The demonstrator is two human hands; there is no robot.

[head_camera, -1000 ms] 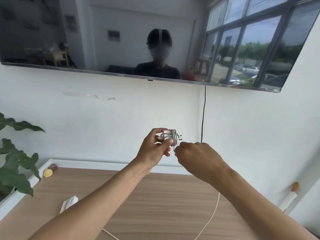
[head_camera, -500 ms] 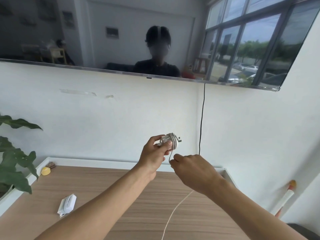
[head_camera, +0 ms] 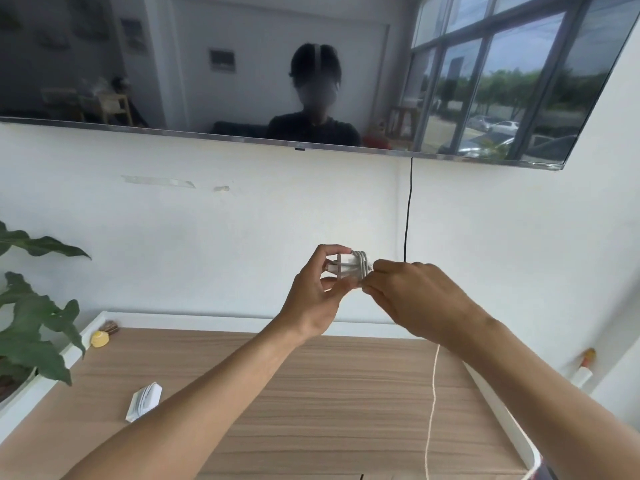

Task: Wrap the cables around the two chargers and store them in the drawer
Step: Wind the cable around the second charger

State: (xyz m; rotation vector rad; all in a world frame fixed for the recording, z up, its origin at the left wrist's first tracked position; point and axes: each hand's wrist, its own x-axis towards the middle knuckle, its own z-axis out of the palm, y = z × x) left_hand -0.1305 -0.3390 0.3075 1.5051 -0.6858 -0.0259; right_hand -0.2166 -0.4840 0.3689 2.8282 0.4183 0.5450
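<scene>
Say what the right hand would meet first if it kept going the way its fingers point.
The right hand points leftward, its fingers already at the charger held by the left hand. It would likely press into the charger's wrapped cable first.

Right hand (head_camera: 412, 299) hides charger's (head_camera: 349, 266) far side; cable (head_camera: 431, 410) cut by bottom edge.

Wood-grain counter (head_camera: 329, 393) with white raised edge. Wrapped white charger (head_camera: 144, 400) lies on it, left of centre. Small yellow object (head_camera: 100, 339) sits beyond the charger, near the back-left corner.
</scene>
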